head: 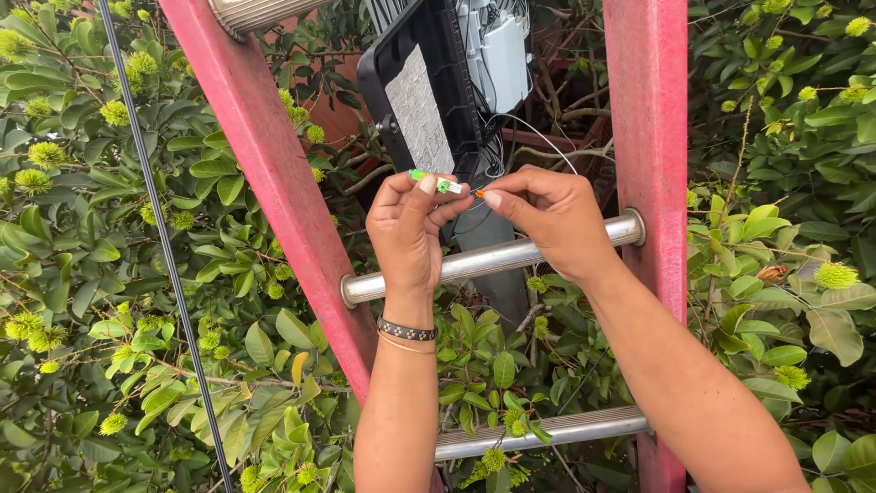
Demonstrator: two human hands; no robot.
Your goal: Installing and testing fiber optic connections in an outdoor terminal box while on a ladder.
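Rails flanking hands (foliage beyond)

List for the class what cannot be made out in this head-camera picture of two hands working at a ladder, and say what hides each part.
- Small green and white connector: its middle is covered by the left hand, head view.
- Tiny orange tip: too small to identify, pinched by the right hand.
- Black open box: top cut off by the frame edge.
- Red ladder rails: ends run out of frame.
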